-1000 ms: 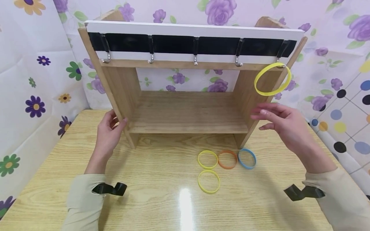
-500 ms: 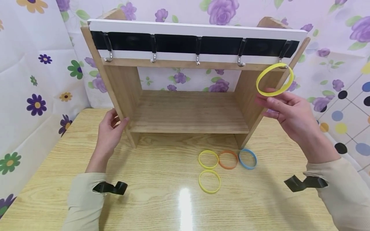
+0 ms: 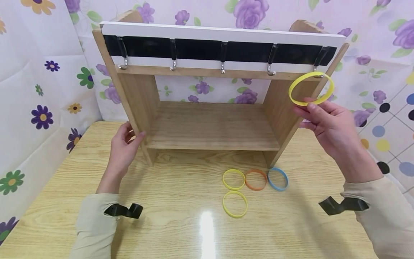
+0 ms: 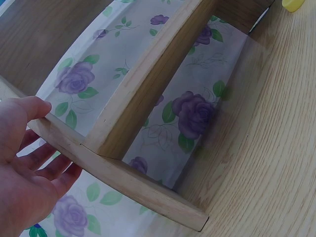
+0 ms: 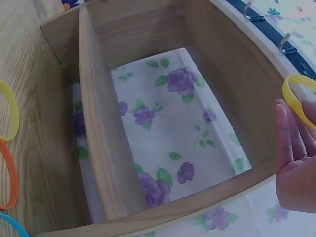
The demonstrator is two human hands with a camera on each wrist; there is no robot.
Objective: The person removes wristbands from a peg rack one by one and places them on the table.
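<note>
My left hand (image 3: 123, 147) holds the left side panel of a wooden shelf rack (image 3: 210, 124), thumb on the front edge and fingers behind. The left wrist view shows the same grip on the panel (image 4: 108, 170). A yellow wristband (image 3: 290, 90) hangs from the rightmost hook (image 3: 319, 59) of the rack. My right hand (image 3: 333, 129) pinches the lower part of this band between thumb and fingers. In the right wrist view the band (image 5: 291, 98) sits at the right edge, partly cut off, above the fingers.
On the table (image 3: 174, 216), before the rack's right leg, lie a yellow band (image 3: 224, 181), an orange band (image 3: 266, 180) and a blue band (image 3: 286, 180). Another yellow band (image 3: 246, 207) lies nearer. Other hooks (image 3: 223, 59) line the black strip. Flowered cloth (image 3: 207, 14) covers the walls.
My right hand has risen from below the hanging yellow band and now pinches its lower edge. The band has tilted and shifted slightly right. My left hand stays on the panel.
</note>
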